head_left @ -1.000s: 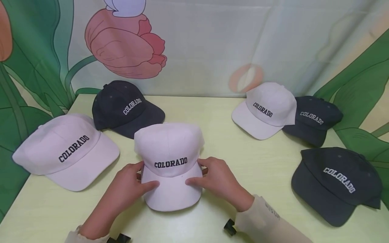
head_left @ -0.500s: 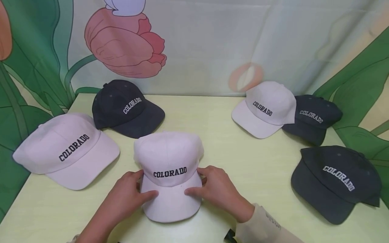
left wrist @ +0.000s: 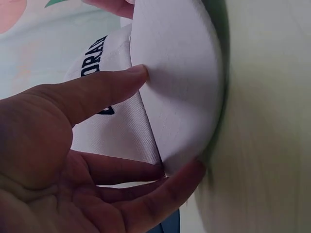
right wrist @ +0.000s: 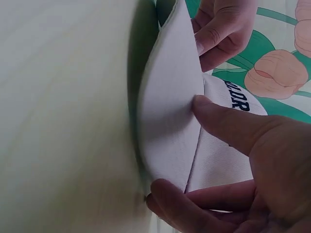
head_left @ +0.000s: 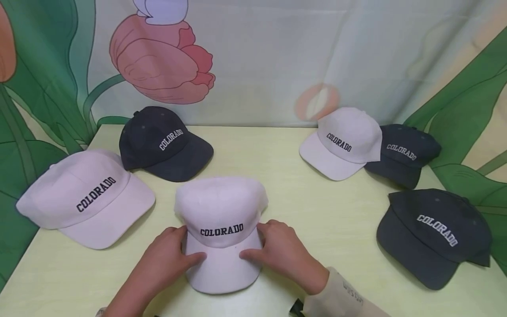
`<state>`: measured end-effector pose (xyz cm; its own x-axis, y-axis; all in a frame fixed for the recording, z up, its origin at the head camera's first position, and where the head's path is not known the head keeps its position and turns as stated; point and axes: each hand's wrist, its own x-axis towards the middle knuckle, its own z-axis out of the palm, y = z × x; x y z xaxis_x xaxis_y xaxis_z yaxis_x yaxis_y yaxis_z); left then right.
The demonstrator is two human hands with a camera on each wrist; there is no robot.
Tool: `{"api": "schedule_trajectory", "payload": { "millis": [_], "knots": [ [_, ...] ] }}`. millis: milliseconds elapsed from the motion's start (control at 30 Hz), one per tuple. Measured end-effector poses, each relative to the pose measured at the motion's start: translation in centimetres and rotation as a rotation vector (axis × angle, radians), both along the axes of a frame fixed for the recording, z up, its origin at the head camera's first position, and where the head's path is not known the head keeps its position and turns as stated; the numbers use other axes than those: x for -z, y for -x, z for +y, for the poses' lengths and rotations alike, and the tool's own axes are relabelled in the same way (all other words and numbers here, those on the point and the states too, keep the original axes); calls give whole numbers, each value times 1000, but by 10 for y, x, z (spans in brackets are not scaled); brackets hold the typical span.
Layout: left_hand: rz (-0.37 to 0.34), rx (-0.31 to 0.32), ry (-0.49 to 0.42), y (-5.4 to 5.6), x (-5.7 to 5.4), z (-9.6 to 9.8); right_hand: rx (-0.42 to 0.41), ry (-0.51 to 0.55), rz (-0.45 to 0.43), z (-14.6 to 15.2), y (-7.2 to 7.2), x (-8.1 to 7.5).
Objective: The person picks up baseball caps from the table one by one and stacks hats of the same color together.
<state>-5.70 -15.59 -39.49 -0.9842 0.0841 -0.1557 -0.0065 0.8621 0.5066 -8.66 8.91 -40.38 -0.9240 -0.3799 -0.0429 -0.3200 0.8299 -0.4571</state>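
A white baseball cap (head_left: 222, 207) with black COLORADO lettering faces me at the front middle of the table. My left hand (head_left: 168, 255) holds it at one side of the brim, thumb on top and fingers at the edge. On the opposite side my right hand (head_left: 283, 253) grips the brim the same way. In the left wrist view the thumb presses the white brim (left wrist: 180, 97) near the seam, while the fingers curl round its side edge. The right wrist view has the brim (right wrist: 167, 102) curving close over the table, with fingertips at its corner.
On the left lie another white cap (head_left: 87, 198) and a black cap (head_left: 162, 145). A smaller-looking white cap (head_left: 348, 138) overlaps a dark cap (head_left: 404, 154) at the back right. Another dark cap (head_left: 435, 237) lies right. A printed curtain (head_left: 257, 61) hangs behind the table (head_left: 325, 215).
Both hands have drawn the white cap toward me, down the head view, keeping their hold on the brim. The other caps stay where they were; the head view shifts slightly.
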Motion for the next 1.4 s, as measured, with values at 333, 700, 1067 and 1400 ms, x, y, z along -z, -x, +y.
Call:
{"api": "schedule_trajectory", "payload": {
  "millis": [333,700,1067,1400],
  "knots": [
    [12,12,78,1,4,1,-57,-62,81,-3,0,2],
    [36,39,97,0,8,-1,-90,-87,107,-5,-1,1],
    [51,30,64,-1,2,-8,-135,-63,216,-9,-4,-13],
    [4,-48,4,-5,-6,-24,-214,28,328,-31,-8,-38]
  ]
}}
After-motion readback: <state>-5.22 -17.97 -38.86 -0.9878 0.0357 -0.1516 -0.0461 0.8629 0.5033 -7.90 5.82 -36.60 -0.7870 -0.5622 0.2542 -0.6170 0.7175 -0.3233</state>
